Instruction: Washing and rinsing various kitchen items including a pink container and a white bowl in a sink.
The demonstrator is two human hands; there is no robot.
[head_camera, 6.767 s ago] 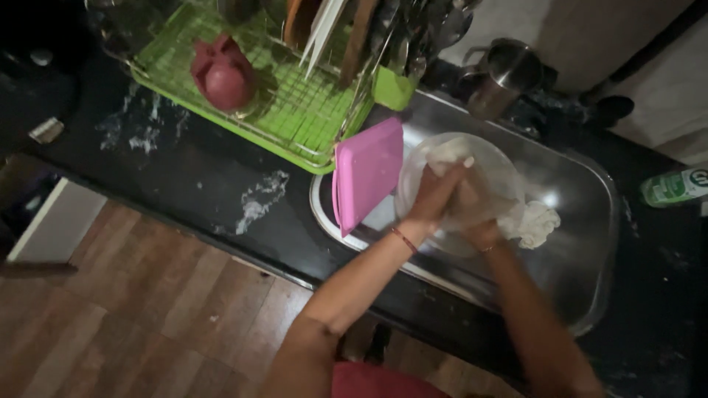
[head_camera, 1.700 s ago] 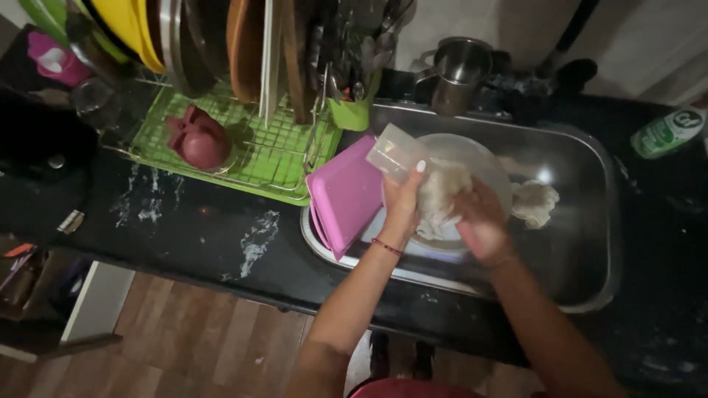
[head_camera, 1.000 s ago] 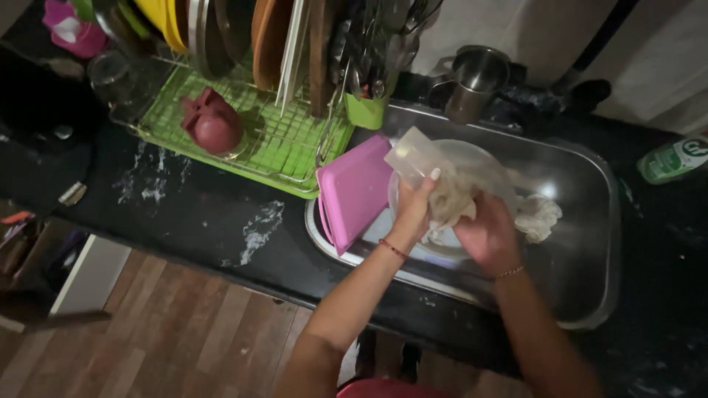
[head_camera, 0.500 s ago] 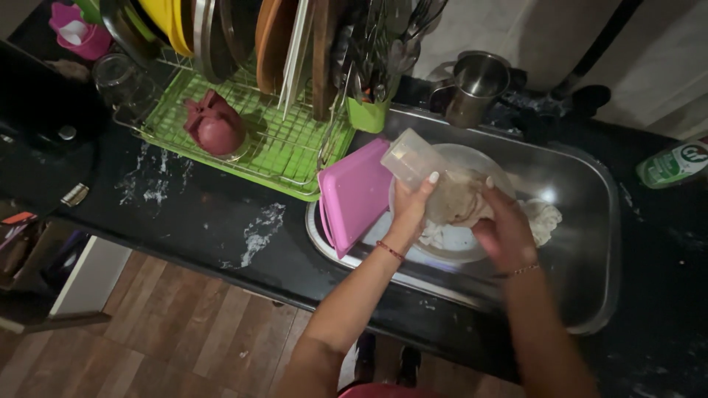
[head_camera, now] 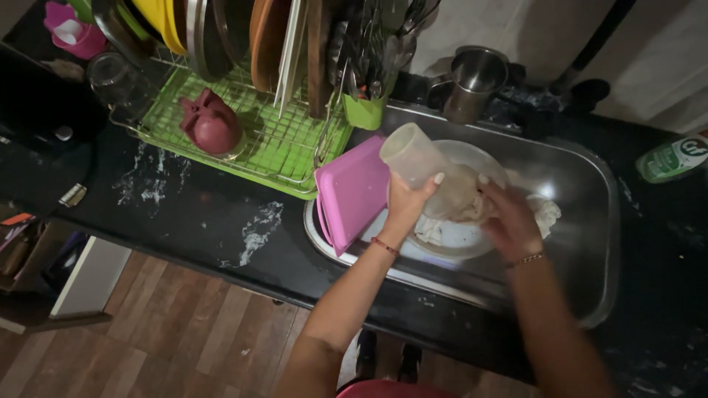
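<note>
over sink [head_camera: 590, 221]: left hand [head_camera: 408, 203] grips cup [head_camera: 424, 166], pink tray [head_camera: 352, 193] beside.

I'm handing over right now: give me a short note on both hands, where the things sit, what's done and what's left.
Left hand: grips a clear plastic container, tilted over the sink.
Right hand: at the container's mouth with a soapy cloth, blurred from motion.
Below them: a white plate in the sink; a pink tray leans on the sink's left edge.
Drying rack to the left holds plates and a maroon jug.
Done: container soaped, it seems.
Left: likely rinse it, rack it, then plate and tray.
</note>
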